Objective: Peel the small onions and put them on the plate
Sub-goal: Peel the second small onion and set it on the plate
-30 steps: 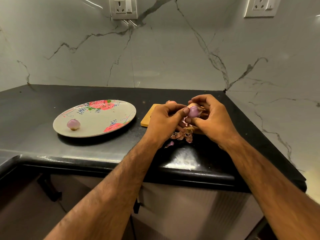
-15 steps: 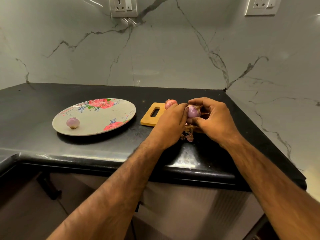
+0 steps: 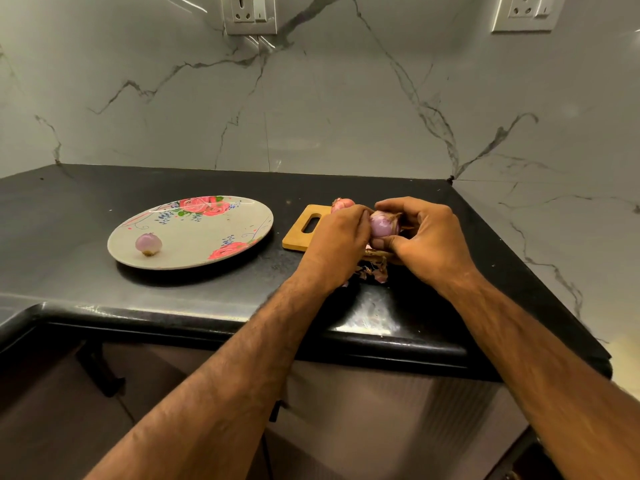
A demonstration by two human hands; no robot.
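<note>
Small purple half-peeled onion (image 3: 382, 225) pinched between thumb and fingers of the right grip (image 3: 426, 237); left grip (image 3: 337, 244) curled against its left side, apparently nipping skin. Best stripped toward the root, lightly squeezed. Round floral plate (image 3: 214, 233) well left of both grips, bearing one peeled onion (image 3: 148, 244).

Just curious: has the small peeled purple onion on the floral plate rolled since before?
No. The peeled purple onion keeps its near-left spot on the round floral plate.

Black countertop (image 3: 207, 299) meets grey-veined marble wall (image 3: 346, 116). Small wooden cutting board (image 3: 298, 239), handle slot, lies on countertop. Socket (image 3: 250, 12) top centre, second socket (image 3: 524, 10) top right.
</note>
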